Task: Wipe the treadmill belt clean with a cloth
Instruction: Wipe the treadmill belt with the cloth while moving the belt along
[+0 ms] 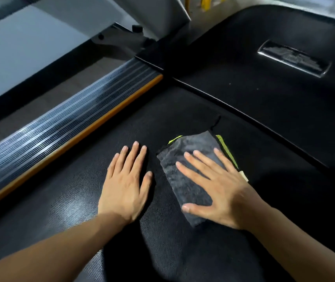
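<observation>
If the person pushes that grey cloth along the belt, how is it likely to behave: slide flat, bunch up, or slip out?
The grey cloth looks soft and floppy, so it would probably bunch without the right hand spread flat on it. Its plush nap and the textured treadmill belt suggest drag, not slipping. Lifted, it would likely droop and unfold, since a green edge shows beneath.

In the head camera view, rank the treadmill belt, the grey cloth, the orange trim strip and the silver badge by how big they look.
1. treadmill belt, by far the largest.
2. orange trim strip, long but thin.
3. grey cloth, partly under the right hand.
4. silver badge; it lies farther from the camera, so its true size against the cloth is unsure.
</observation>
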`<state>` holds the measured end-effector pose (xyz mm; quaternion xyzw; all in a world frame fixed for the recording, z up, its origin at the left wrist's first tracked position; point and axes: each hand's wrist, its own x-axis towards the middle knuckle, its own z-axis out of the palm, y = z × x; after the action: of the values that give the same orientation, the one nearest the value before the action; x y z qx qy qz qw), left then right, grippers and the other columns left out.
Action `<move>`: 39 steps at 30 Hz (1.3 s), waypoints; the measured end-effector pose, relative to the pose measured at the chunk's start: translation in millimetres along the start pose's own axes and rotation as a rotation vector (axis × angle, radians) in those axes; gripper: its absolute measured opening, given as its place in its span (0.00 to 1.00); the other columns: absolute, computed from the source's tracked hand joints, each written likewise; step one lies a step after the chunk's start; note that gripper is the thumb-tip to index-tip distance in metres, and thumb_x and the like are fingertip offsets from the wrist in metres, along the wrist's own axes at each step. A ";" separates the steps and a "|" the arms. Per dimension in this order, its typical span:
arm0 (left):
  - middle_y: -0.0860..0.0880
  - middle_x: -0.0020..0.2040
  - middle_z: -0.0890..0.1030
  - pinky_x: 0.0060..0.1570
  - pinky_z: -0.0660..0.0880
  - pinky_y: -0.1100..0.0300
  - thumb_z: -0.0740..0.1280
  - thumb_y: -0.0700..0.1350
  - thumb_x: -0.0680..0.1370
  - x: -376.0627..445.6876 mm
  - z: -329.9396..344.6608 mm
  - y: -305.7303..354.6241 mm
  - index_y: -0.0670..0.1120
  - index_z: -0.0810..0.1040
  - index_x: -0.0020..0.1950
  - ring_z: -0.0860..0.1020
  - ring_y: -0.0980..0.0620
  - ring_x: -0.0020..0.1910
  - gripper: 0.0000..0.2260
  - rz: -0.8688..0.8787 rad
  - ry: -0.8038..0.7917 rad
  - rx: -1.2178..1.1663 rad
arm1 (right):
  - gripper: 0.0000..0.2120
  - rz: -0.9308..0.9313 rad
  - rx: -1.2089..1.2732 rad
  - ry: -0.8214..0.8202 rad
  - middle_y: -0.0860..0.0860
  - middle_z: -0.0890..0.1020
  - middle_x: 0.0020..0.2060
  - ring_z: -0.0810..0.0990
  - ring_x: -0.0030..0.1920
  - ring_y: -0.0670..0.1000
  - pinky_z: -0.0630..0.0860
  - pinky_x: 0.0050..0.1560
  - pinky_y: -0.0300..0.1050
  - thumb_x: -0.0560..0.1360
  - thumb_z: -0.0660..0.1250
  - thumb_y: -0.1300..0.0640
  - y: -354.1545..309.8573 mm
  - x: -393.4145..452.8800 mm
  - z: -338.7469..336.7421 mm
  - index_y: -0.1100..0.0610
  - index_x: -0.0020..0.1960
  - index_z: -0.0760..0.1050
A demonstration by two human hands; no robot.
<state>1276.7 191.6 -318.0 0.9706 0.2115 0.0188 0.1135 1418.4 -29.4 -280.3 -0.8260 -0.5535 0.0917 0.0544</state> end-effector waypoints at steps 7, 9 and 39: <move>0.53 0.85 0.48 0.81 0.46 0.51 0.48 0.64 0.81 5.3 -14.4 -39.0 0.55 0.49 0.84 0.48 0.50 0.84 0.33 0.233 -0.091 0.076 | 0.26 0.197 0.042 0.109 0.41 0.47 0.79 0.41 0.78 0.40 0.44 0.79 0.52 0.82 0.46 0.39 -1.3 22.3 13.1 0.39 0.79 0.45; 0.53 0.85 0.50 0.81 0.49 0.47 0.51 0.63 0.82 6.9 -17.7 -46.3 0.55 0.50 0.84 0.49 0.50 0.84 0.32 0.246 -0.098 0.093 | 0.26 0.355 0.062 0.152 0.41 0.46 0.79 0.41 0.78 0.41 0.42 0.79 0.52 0.83 0.45 0.41 0.9 43.9 15.0 0.40 0.79 0.45; 0.52 0.84 0.51 0.81 0.49 0.45 0.52 0.62 0.81 10.8 -18.8 -45.3 0.54 0.51 0.84 0.48 0.49 0.84 0.32 0.236 -0.133 0.054 | 0.16 0.367 0.065 0.163 0.50 0.78 0.55 0.78 0.53 0.53 0.75 0.54 0.53 0.80 0.61 0.47 46.7 121.5 -79.6 0.47 0.66 0.67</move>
<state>1266.6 240.1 -310.2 0.9905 0.0881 -0.0379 0.0981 1522.5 66.0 -222.5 -0.9155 -0.3843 0.0506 0.1082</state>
